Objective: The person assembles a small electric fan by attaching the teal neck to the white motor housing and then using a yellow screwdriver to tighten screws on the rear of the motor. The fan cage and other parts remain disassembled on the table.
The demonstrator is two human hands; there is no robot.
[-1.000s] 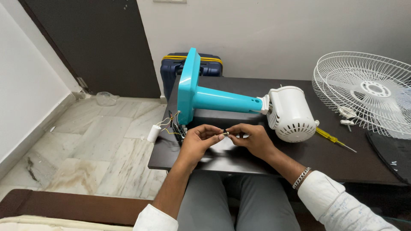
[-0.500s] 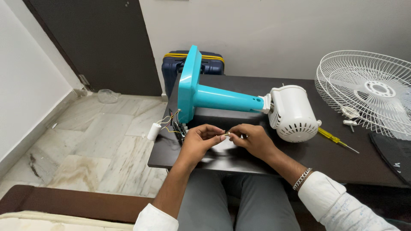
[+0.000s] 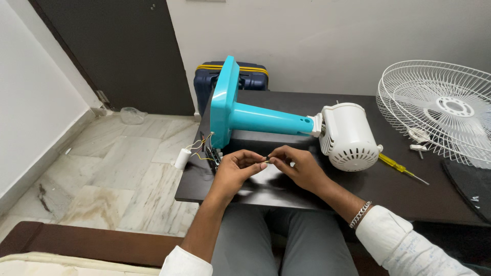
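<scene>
A table fan lies on its side on the dark table [image 3: 388, 191]: a turquoise base and stem [image 3: 255, 118] joined to a white motor housing [image 3: 349, 137]. Thin wires [image 3: 202, 149] and a small white cylinder [image 3: 180, 158] hang from under the base, past the table's left edge. My left hand [image 3: 236, 171] and my right hand [image 3: 299, 166] meet fingertip to fingertip in front of the stem. Together they pinch a small wire end [image 3: 267, 159] between them.
A white wire fan guard [image 3: 440, 110] lies at the table's right, small white parts [image 3: 417, 140] beside it. A yellow-handled screwdriver [image 3: 399, 167] rests by the motor. A dark blue suitcase [image 3: 202, 84] stands behind the table. Marble floor spreads to the left.
My hands have stayed together on the small wire end, with only slight finger shifts. The view has drifted a little.
</scene>
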